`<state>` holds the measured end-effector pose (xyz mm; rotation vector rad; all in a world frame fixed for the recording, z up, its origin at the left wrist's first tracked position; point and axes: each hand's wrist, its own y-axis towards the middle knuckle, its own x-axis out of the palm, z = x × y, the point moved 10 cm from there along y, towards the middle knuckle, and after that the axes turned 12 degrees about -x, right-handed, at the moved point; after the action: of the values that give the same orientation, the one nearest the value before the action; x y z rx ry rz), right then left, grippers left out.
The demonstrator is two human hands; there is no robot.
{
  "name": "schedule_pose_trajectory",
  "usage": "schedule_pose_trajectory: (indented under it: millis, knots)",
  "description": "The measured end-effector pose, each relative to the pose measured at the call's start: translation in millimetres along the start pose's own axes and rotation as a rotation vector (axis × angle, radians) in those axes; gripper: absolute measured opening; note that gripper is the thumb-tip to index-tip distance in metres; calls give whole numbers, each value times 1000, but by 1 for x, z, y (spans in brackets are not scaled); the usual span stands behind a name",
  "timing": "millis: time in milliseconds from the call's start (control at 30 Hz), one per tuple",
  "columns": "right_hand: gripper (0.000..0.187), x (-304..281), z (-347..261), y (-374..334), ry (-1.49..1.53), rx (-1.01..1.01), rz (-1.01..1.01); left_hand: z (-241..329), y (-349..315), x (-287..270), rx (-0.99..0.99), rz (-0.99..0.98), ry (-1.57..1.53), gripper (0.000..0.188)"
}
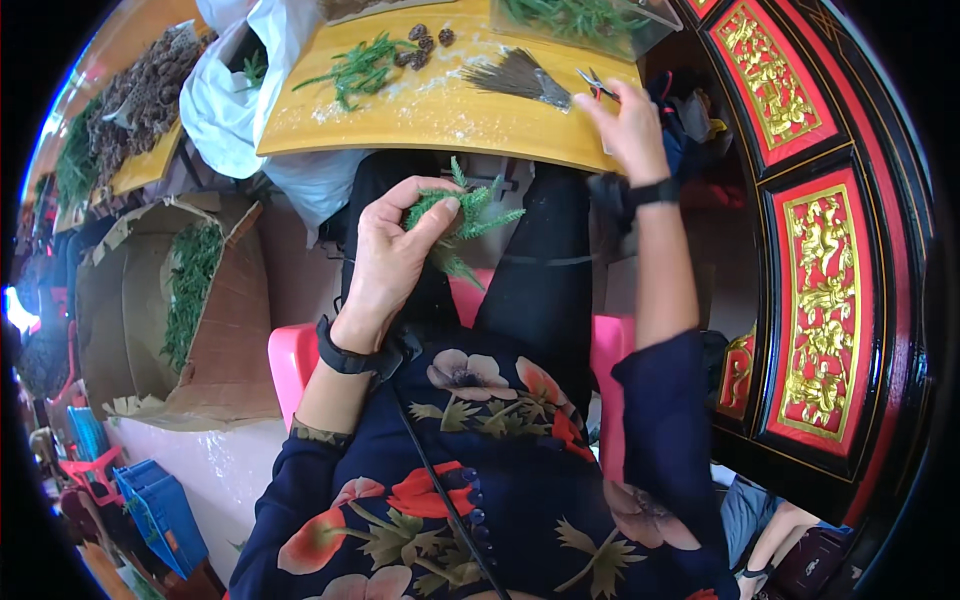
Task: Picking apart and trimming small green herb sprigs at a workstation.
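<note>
The left hand has its thumb and curled fingers closed on a small bunch of green, needle-leaved sprigs, whose tips spread out to the right of and below those fingers, over the person's lap and short of the table's edge. The right hand reaches over the yellow wood-topped table, thumb and fingers narrowly apart about a small metal hand tool with red on its handles; whether they grip it I cannot tell. Just left of the right fingers lies a fan-shaped bundle of thin, dark-brown stems. Beyond them, at the table's far side, stands a clear plastic box of green sprigs. Farther beyond the left fingers, on the table, are several small brown cones with a loose heap of green sprigs beside them. Well left of the left fingers are a translucent white plastic bag and, lower, an open brown cardboard box with greenery inside.
</note>
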<state>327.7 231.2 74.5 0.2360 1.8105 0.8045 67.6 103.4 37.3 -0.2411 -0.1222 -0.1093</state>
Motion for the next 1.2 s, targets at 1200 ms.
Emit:
schedule_pose_trajectory:
  millis: [1200]
  knots:
    - [59,70,28,-26,-221,483,-512,12,-1,-39,127,181,-228,12]
